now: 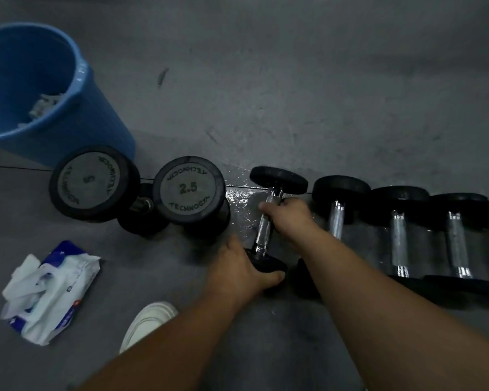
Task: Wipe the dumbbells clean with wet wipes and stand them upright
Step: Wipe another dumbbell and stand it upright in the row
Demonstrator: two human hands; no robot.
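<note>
Head view: left hand (237,275) and right hand (291,218) grip a chrome-handled dumbbell (263,230); upright 5 dumbbell (89,182) and 2.5 dumbbell (188,189) read Technogym.

A small dumbbell (263,230) lies on the grey floor (294,94); the right hand (290,218) grips its chrome handle towards the far end, and the left hand (239,273) holds its near black head. Just left stand two upright dumbbells, marked 2.5 (189,189) and 5 (89,183). To the right, more dumbbells (398,241) lie side by side. A blue bucket (105,122) holding crumpled wipes (44,104) sits far left, an open wet-wipe pack (54,289) near left, beside a white shoe (147,323)
</note>
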